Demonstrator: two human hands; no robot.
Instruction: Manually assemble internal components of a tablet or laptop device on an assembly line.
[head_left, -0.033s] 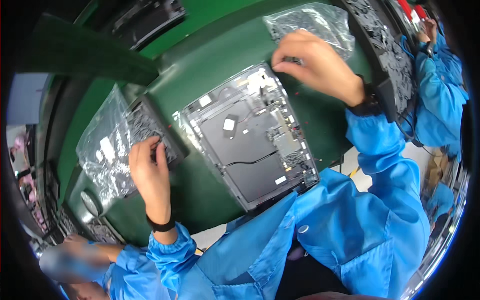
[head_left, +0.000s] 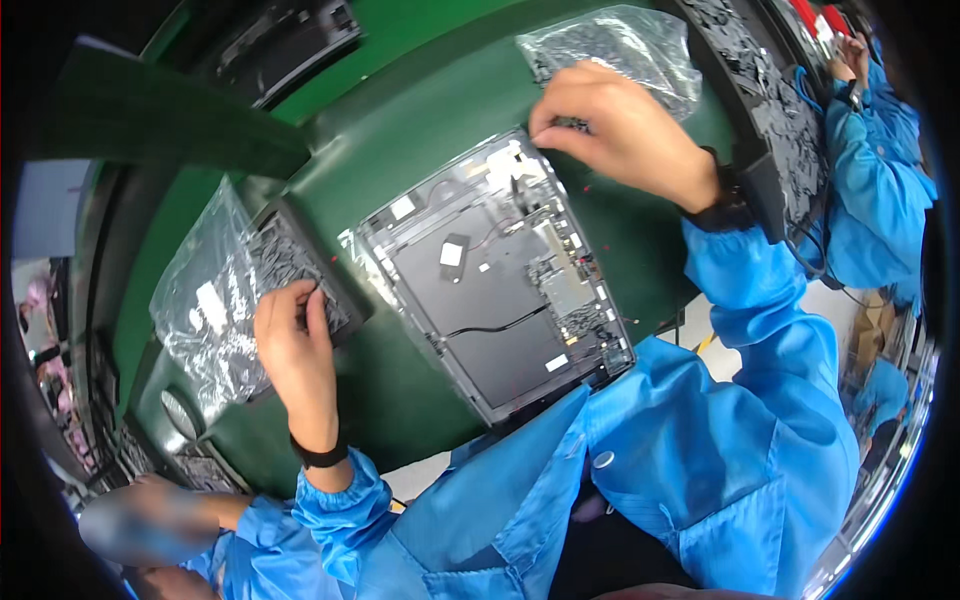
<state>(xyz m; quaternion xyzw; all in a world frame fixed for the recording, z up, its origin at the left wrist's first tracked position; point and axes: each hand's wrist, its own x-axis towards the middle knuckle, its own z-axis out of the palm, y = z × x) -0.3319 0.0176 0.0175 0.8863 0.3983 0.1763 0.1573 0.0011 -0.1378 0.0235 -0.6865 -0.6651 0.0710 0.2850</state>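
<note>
An opened flat device housing (head_left: 470, 350), dark with a circuit board (head_left: 565, 290) along its right side, lies tilted on the green table. My right hand (head_left: 610, 125) is at its far right corner, thumb and forefinger pinched together; anything between the tips is too small to make out. To the left, my left hand (head_left: 297, 340) reaches over a dark tray (head_left: 345, 300) of small dark pieces (head_left: 285, 250). Its thumb and fingers are drawn together at the pieces, and what they pinch is hidden. A black cable (head_left: 495, 326) crosses the housing.
Clear plastic bags lie by the left tray (head_left: 205, 300) and at the far right (head_left: 620, 45). A long black bin of dark scraps (head_left: 790, 140) borders the right side. Co-workers in blue sleeves (head_left: 865, 190) are at the right and lower left. Another dark device (head_left: 285, 50) sits far left.
My right fingertips have come slightly left and nearer, closer to the housing's corner. My left thumb and fingers are a little closer together. The whole view has shifted slightly.
</note>
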